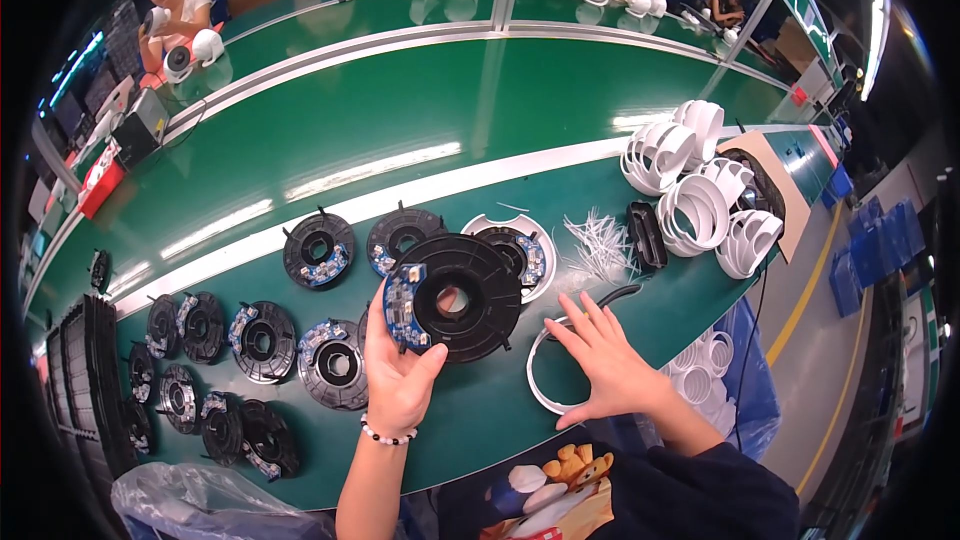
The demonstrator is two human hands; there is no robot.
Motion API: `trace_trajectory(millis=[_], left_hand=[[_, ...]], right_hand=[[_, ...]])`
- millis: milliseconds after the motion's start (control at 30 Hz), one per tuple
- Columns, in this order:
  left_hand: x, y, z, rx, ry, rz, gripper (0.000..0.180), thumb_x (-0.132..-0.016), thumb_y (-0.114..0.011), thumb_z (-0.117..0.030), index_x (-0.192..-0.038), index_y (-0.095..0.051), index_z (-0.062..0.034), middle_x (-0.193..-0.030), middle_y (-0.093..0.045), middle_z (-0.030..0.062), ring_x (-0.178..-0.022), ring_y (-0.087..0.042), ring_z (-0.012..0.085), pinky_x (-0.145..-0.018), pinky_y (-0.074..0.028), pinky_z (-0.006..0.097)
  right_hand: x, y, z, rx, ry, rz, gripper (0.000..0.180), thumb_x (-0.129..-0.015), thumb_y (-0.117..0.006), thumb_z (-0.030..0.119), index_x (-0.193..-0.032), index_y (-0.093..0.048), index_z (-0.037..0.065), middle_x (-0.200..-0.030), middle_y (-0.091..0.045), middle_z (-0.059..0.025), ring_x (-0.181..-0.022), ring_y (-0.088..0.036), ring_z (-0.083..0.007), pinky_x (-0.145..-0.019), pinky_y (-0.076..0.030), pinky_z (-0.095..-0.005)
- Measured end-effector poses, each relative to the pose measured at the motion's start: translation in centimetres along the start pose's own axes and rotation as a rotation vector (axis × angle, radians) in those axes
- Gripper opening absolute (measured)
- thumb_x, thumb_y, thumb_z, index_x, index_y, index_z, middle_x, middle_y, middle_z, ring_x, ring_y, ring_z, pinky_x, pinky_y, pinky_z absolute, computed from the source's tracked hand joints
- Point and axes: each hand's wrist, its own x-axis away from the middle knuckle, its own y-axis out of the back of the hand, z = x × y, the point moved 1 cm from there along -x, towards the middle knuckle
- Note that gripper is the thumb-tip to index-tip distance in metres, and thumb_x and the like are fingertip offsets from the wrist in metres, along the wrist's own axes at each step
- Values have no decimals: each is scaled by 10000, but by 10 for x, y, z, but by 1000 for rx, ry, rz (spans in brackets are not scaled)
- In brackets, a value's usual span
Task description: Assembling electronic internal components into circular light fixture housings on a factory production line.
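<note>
My left hand (400, 380) grips a round black plastic disc (470, 315) by its left edge. The disc has a hole in its middle and a blue circuit board along one side; I hold it up above the table. My right hand (605, 355) is spread over a white plastic ring (540, 375) lying near the table's front edge; whether its fingertips touch the ring I cannot tell. Just behind the held disc, a white round housing (545, 285) with a black disc and blue board inside lies on the table, partly covered.
Several black discs with boards (262, 342) lie at the left, beside black trays (85, 380). White strips (600, 245), a black oblong part (647, 237) and stacked white rings (693, 215) stand to the right. Beyond the green conveyor (400, 110), other people handle white devices.
</note>
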Motion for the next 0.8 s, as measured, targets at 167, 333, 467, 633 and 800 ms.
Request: trace_trajectory(millis=[167, 333, 467, 633, 800], left_hand=[[3, 0, -1, -68, 10, 9, 702, -704, -579, 41, -1289, -192, 21, -1199, -399, 124, -1098, -433, 209, -938, -362, 335], [1, 1, -3, -52, 17, -14, 632, -733, -537, -8, -1284, -231, 32, -1204, -411, 137, -1096, -436, 198, -937, -343, 316], [-2, -2, -8, -56, 5, -46, 573, -740, -470, -2, -1268, -254, 42, -1128, -477, 177, -998, -513, 217, -874, -421, 328], [-1, 1, -16, -3, 233, 59, 494, -739, -445, -59, -1217, -365, 37, -904, -571, 123, -676, -570, 143, -670, -469, 258], [-1, 0, -2, 54, 432, -20, 410, -851, -411, -245, -1143, -446, 40, -1008, -552, 106, -751, -577, 152, -727, -452, 260]], right_hand=[[5, 4, 1, -4, 1, 88, 1099, -434, -798, 394, -1311, -220, 70, -1360, -138, -212, -1232, -164, -440, -952, -219, -550], [7, 5, 5, -7, 2, 92, 1061, -445, -791, 341, -1305, -233, 68, -1338, -195, -202, -1217, -217, -406, -941, -258, -495], [8, 11, -3, -63, 19, -77, 996, -453, -765, 333, -1271, -282, 35, -1293, -269, -203, -1185, -270, -391, -935, -270, -462], [-4, 28, -2, -334, 187, -565, 1053, -457, -804, 345, -1286, -259, -8, -1325, -229, -266, -1225, -259, -377, -989, -212, -426], [-37, 28, 43, -495, 348, -509, 1018, -491, -794, 381, -1274, -282, -22, -1330, -229, -260, -1233, -248, -370, -991, -205, -433]])
